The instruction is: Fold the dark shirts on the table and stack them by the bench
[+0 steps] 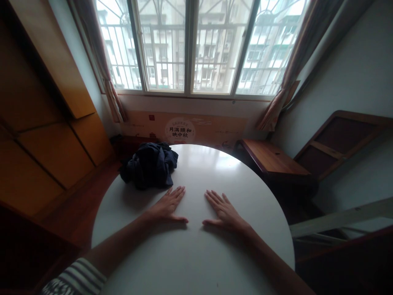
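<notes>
I am far away, and I see both hands through the head camera. The left hand (pixel 170 206) lies flat on the white round table (pixel 211 262), palm down. Its thumb sticks out wide to the side, pointing at the other hand. Its four long fingers are straight and close, with small gaps near the tips. It holds nothing.

The right hand (pixel 222 212) lies flat too, palm down. Its thumb also pokes out wide. Its little finger stands a bit away from the other three, which lie closer side by side. It holds nothing; it only touches the table. The two thumbs point at each other but do not meet.

The dark blue cloth (pixel 150 166) sits in a bunched heap on the table, near the far left edge. It is just past the left fingertips. I cannot tell if the little finger there touches it.
</notes>
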{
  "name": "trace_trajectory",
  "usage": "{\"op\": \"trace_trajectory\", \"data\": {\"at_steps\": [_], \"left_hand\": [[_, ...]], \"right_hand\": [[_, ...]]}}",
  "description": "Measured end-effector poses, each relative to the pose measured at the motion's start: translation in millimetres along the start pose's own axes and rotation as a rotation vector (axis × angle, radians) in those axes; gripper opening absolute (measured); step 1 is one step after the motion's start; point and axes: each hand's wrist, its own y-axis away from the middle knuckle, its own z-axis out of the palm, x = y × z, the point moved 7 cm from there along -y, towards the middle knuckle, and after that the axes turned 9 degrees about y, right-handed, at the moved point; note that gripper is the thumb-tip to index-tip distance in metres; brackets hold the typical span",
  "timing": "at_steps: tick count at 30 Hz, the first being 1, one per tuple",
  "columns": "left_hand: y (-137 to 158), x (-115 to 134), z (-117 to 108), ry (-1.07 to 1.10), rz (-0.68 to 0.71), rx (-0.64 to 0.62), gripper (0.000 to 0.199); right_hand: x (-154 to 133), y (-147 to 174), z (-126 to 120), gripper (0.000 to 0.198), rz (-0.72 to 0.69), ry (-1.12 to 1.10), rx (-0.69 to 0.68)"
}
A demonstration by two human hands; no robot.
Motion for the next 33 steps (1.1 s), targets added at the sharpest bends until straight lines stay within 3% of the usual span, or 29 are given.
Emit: {"op": "trace_trajectory", "data": {"at_steps": [33], "left_hand": [[1.4,-3.3,2.6,0.028,0.002,0.013,0.115]], "right_hand": [[-1.7,-0.3,-1.5,0.099,0.013,0.009,-0.051]]}}
